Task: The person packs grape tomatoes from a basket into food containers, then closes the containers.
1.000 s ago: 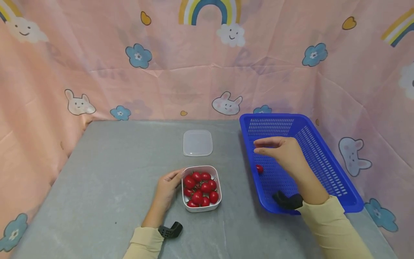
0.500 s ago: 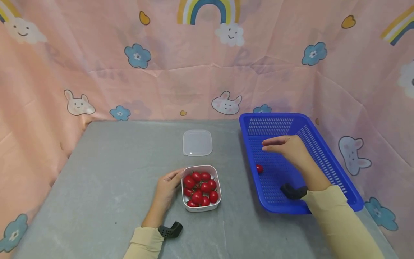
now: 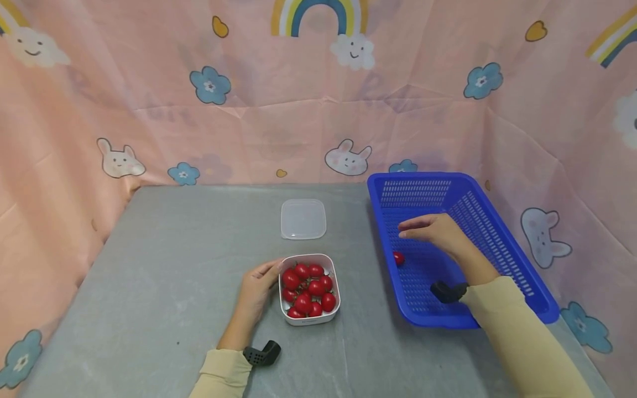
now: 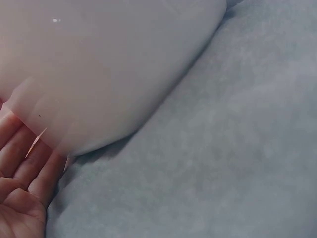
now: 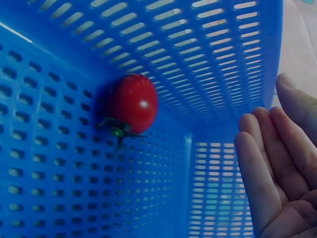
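Note:
In the head view, a white square plastic container point(image 3: 332, 317) full of red cherry tomatoes point(image 3: 316, 288) stands on the table. My left hand point(image 3: 256, 290) holds it by its far left corner; the left wrist view shows several fingers point(image 4: 34, 166) meeting its pale wall, with the thumb mostly out of that view. My right hand point(image 3: 443, 235) hovers over the blue plastic basket point(image 3: 405, 316), thumb apart from the fingers, nothing between them. A single cherry tomato point(image 5: 133, 104) with a green stem lies against the basket's left wall, apart from the right fingers point(image 5: 257, 181).
A translucent square lid point(image 3: 303, 219) lies flat on the grey table point(image 3: 174, 265) behind the container. The basket's raised rim stands at the right, close to the patterned pink cloth point(image 3: 278, 121) that hangs behind and at both sides.
Over the basket, my right hand first shifted right, then slightly down and back left. My left hand and the container stay in place. The tomato in the basket has not moved.

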Available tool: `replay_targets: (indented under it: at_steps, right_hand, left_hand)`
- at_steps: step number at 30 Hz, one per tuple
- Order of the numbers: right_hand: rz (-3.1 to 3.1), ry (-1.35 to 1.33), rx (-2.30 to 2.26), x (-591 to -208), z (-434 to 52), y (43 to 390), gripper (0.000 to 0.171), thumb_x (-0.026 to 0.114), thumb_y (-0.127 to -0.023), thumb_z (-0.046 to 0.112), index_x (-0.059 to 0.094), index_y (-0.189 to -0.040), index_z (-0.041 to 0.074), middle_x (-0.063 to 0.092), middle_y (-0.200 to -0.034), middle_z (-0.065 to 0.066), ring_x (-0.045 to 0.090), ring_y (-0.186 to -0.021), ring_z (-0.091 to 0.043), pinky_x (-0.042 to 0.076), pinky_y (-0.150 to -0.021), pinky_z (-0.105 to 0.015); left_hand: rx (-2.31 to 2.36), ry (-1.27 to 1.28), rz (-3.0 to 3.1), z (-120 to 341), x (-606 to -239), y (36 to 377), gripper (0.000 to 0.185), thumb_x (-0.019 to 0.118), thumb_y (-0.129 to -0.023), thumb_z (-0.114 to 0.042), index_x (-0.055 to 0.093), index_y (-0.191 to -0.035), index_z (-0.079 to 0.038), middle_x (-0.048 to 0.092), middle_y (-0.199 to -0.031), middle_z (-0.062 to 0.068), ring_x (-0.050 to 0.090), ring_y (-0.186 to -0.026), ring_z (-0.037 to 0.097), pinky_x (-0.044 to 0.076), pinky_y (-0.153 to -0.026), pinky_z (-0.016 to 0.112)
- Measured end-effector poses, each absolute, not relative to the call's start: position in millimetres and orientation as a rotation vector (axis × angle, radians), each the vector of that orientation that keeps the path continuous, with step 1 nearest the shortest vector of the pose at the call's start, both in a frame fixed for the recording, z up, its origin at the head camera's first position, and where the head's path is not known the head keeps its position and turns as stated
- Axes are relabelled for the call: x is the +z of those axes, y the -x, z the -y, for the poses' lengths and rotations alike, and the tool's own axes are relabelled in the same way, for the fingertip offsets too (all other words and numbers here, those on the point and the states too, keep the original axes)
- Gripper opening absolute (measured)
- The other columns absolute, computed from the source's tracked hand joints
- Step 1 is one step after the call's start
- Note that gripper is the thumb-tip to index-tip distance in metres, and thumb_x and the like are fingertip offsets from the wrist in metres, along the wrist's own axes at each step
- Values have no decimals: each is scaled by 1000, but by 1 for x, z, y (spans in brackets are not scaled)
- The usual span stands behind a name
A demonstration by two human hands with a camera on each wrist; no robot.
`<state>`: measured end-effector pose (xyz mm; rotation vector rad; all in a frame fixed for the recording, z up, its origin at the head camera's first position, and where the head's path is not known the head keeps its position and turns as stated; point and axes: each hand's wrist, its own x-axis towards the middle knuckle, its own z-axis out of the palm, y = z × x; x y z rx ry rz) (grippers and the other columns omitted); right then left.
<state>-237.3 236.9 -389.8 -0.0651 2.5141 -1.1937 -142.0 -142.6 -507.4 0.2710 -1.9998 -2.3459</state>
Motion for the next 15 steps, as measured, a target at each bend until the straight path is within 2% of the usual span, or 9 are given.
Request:
replay_targets:
  at_steps: [4,15]
  right_hand:
    - [-2455,60,-1163,-393,-239,239,57,74,-87,45,65,-131,11,65,-134,-14,47,-137,-38,28,-113,-68]
    - [-2359,146,-1125,-408,-242,245,57,76,-87,37,63,-132,4,65,-133,-15,51,-134,-38,30,-116,-61]
  left_hand:
    - [-2343,-274,1998,143,-508,142,32,70,-92,-16,70,-112,9,75,-93,-12,68,-94,0,54,-84,18]
    - [-2376,-305,1996,144,-506,141,34,69,-93,-15,68,-116,10,75,-92,-15,67,-98,1,54,-87,19]
